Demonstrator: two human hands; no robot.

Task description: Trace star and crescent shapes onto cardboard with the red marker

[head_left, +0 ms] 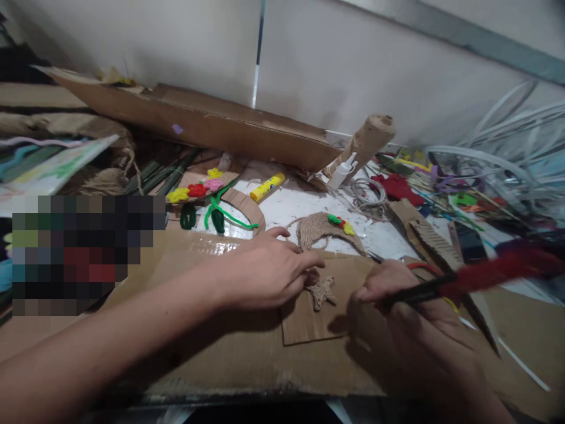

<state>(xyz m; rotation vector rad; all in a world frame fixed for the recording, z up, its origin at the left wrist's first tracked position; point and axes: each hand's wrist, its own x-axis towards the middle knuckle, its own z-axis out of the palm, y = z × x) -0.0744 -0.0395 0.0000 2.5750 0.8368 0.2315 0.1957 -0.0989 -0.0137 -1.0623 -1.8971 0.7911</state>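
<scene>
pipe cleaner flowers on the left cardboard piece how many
4 on the cardboard piece: yellow at the left end, red beside it, pink and yellow at the right.

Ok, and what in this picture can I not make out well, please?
In the head view:
The black-handled red fuzzy object in the right hand is blurred, so its kind is unclear.
The twine figure is partly hidden behind the left hand.
The pixelated patch hides whatever lies there.
The yellow glue stick's label is too small to read.
</scene>
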